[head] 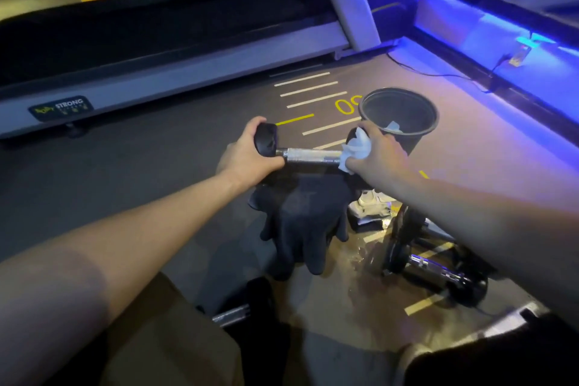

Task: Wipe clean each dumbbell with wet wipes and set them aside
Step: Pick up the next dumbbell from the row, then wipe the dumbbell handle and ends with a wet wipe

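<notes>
1. Wiping step in hand: dumbbell held level above the floor, in front of the knees.
2. Left hand grasping the dumbbell's left head.
3. Right hand clutching a wet wipe against the right end of the bar.
4. Next, probably: working the wipe along the bar, then setting down beside the other dumbbells, wipe to the bin.
</notes>
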`<state>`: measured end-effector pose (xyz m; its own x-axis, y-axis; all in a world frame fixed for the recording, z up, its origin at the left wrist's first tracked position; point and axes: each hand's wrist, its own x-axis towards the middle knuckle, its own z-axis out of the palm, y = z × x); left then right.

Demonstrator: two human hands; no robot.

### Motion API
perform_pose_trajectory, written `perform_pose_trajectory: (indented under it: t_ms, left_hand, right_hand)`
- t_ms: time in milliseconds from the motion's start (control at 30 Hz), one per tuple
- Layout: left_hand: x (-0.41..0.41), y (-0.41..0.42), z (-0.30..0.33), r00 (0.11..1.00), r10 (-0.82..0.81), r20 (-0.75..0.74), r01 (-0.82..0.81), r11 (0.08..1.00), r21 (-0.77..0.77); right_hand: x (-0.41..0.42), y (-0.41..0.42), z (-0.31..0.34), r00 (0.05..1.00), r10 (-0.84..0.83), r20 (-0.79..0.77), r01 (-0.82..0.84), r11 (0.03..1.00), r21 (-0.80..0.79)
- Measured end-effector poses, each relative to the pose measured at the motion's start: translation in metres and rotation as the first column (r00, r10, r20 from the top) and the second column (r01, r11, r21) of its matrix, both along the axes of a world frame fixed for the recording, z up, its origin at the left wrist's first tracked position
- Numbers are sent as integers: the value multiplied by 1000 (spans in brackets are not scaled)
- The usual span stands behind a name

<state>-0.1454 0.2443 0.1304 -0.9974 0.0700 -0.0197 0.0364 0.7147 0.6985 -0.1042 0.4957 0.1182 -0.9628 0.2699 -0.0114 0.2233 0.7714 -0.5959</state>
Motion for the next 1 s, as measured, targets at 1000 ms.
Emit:
perform_pose_trajectory:
  t_ms: [1000]
  left_hand:
    - [-22,-25,10,964,-226,141,182,945,273]
  right_hand:
    - [5,-2,31,998,-13,55,-13,894,448]
